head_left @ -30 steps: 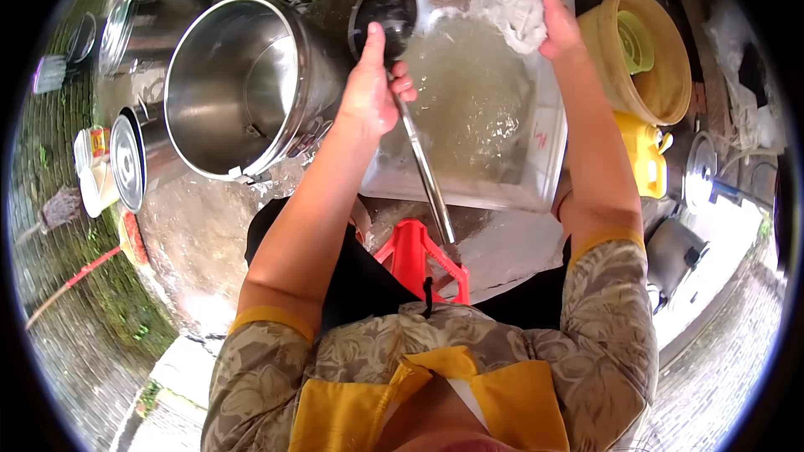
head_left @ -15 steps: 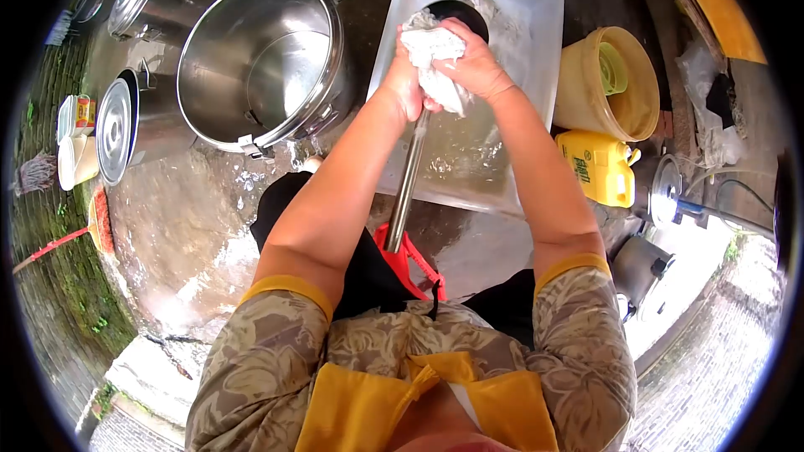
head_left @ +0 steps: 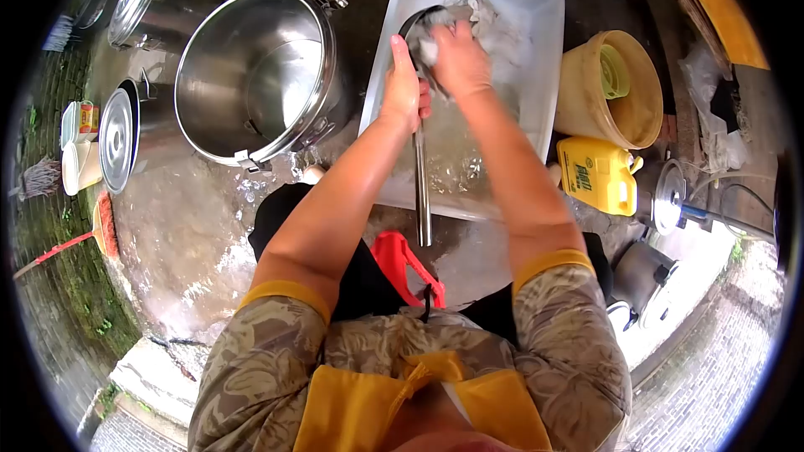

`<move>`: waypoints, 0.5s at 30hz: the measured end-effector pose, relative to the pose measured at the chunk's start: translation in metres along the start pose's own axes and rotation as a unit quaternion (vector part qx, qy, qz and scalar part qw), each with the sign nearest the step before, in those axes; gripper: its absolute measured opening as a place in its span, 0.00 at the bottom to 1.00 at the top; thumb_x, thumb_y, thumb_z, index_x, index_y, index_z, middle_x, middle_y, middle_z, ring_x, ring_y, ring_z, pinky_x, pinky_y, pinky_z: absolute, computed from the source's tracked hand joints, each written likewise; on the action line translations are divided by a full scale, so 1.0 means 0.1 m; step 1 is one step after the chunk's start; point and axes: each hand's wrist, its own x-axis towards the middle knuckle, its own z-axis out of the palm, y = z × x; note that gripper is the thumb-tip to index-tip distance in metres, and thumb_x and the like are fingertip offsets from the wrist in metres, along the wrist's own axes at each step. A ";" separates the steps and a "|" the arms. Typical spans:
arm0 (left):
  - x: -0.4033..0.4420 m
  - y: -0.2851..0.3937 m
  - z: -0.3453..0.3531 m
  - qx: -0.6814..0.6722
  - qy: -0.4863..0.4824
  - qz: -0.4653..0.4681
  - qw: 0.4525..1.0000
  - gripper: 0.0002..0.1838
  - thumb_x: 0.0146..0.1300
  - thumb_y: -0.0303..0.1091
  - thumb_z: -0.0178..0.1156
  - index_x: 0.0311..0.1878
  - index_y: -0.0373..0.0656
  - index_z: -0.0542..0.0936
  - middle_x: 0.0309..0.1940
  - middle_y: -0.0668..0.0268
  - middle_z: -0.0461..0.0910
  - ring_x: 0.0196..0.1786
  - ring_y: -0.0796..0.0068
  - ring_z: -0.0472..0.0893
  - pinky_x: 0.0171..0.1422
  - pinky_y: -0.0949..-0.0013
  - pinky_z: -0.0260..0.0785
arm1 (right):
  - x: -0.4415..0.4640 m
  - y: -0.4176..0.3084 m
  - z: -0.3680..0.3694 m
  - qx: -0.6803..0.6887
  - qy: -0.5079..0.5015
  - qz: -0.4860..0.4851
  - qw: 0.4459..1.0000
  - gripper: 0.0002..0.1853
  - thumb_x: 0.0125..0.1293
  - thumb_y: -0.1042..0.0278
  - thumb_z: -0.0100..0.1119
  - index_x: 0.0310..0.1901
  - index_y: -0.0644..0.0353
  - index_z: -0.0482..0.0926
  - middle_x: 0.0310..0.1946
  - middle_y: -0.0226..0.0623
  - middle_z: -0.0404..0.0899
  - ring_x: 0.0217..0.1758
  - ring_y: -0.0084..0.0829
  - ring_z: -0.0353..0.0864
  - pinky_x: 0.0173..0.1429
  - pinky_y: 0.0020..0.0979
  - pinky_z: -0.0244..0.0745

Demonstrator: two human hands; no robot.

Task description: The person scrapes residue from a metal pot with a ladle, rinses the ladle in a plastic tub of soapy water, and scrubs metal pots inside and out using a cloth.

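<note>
My left hand [head_left: 405, 88] is wrapped round the upper end of a long-handled steel ladle [head_left: 421, 192], its handle pointing back toward me. Fingers of my right hand [head_left: 459, 59] are curled over a wet white cloth [head_left: 429, 51], pressing it into the ladle's dark bowl. That bowl is tilted and partly hidden by the hand and cloth. Beneath both hands lies a white plastic tub [head_left: 548, 59] holding shallow cloudy water. More whitish, cloth-like material [head_left: 486, 17] rests at the tub's far end.
A big open steel pot [head_left: 188, 105] stands left, beside lidded steel pots [head_left: 118, 138]. To the right are a cream bucket [head_left: 578, 88] with a green container inside and a yellow jug [head_left: 596, 176]. Something red [head_left: 392, 261] is between my knees. A broom [head_left: 105, 224] lies far left.
My hands have parted: the left now grips the ladle handle, while the right has moved the bunched cloth into the bowl. The handle has swung more upright in view, its end away from the red object.
</note>
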 end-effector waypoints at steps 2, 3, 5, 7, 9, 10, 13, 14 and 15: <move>0.03 0.02 -0.04 -0.027 -0.019 -0.014 0.999 0.44 0.48 0.86 0.29 0.43 0.55 0.69 0.13 0.76 0.52 0.13 0.80 0.50 0.20 0.73 0.45 | -0.07 0.20 0.08 0.006 -0.002 0.018 1.000 0.19 0.54 0.60 0.60 0.49 0.47 0.74 0.54 0.45 0.69 0.49 0.46 0.78 0.50 0.44 0.74; 0.03 0.01 -0.07 -0.054 -0.037 -0.033 0.997 0.45 0.47 0.86 0.28 0.47 0.54 0.68 0.13 0.75 0.51 0.13 0.80 0.50 0.20 0.73 0.45 | -0.11 0.33 0.16 0.013 -0.008 0.039 0.999 0.20 0.54 0.60 0.60 0.50 0.47 0.74 0.56 0.44 0.69 0.50 0.46 0.78 0.51 0.44 0.74; -0.03 0.11 -0.11 -0.108 -0.096 -0.010 0.989 0.47 0.49 0.85 0.27 0.48 0.49 0.65 0.15 0.75 0.53 0.15 0.80 0.50 0.22 0.73 0.45 | -0.24 0.69 0.31 0.051 -0.067 0.102 0.991 0.22 0.53 0.58 0.61 0.52 0.46 0.73 0.57 0.42 0.69 0.52 0.44 0.77 0.54 0.45 0.72; -0.07 0.17 -0.08 -0.133 -0.115 0.005 0.984 0.44 0.54 0.81 0.26 0.48 0.47 0.65 0.18 0.74 0.55 0.17 0.80 0.51 0.23 0.72 0.45 | -0.42 1.10 0.68 0.039 -0.125 0.170 0.977 0.24 0.54 0.57 0.61 0.54 0.45 0.72 0.58 0.42 0.69 0.55 0.45 0.75 0.57 0.44 0.71; -0.03 0.18 -0.09 -0.132 -0.117 0.010 0.984 0.42 0.56 0.80 0.26 0.46 0.47 0.65 0.17 0.74 0.56 0.16 0.80 0.52 0.23 0.72 0.47 | -0.80 1.45 1.14 0.033 -0.226 0.211 0.950 0.33 0.55 0.58 0.61 0.64 0.40 0.64 0.64 0.41 0.63 0.64 0.46 0.67 0.60 0.46 0.69; -0.04 0.16 -0.09 -0.143 -0.130 0.015 0.981 0.41 0.57 0.78 0.26 0.43 0.47 0.65 0.17 0.73 0.57 0.15 0.79 0.53 0.23 0.72 0.48 | -1.00 1.53 1.29 0.034 -0.227 0.212 0.950 0.33 0.55 0.58 0.61 0.64 0.40 0.64 0.64 0.41 0.63 0.64 0.46 0.67 0.60 0.46 0.69; 0.02 0.12 -0.11 -0.126 -0.134 0.027 0.983 0.36 0.62 0.74 0.27 0.42 0.46 0.65 0.18 0.73 0.58 0.16 0.79 0.55 0.24 0.71 0.50 | -1.54 1.48 1.71 0.028 -0.224 0.294 0.929 0.43 0.55 0.59 0.61 0.70 0.33 0.49 0.70 0.40 0.52 0.70 0.52 0.55 0.66 0.47 0.63; -0.01 0.12 -0.10 -0.147 -0.126 0.031 0.981 0.33 0.64 0.71 0.36 0.43 0.46 0.65 0.18 0.72 0.59 0.17 0.79 0.56 0.25 0.72 0.51 | -1.67 1.40 1.78 0.026 -0.217 0.304 0.927 0.47 0.54 0.61 0.62 0.71 0.30 0.44 0.72 0.40 0.47 0.71 0.54 0.51 0.68 0.47 0.60; 0.00 0.11 -0.09 -0.146 -0.121 0.031 0.981 0.33 0.64 0.71 0.36 0.43 0.46 0.65 0.18 0.72 0.59 0.17 0.79 0.56 0.25 0.72 0.51 | -1.78 1.32 1.85 0.024 -0.213 0.313 0.925 0.50 0.54 0.62 0.62 0.72 0.28 0.38 0.73 0.40 0.43 0.73 0.56 0.46 0.70 0.47 0.57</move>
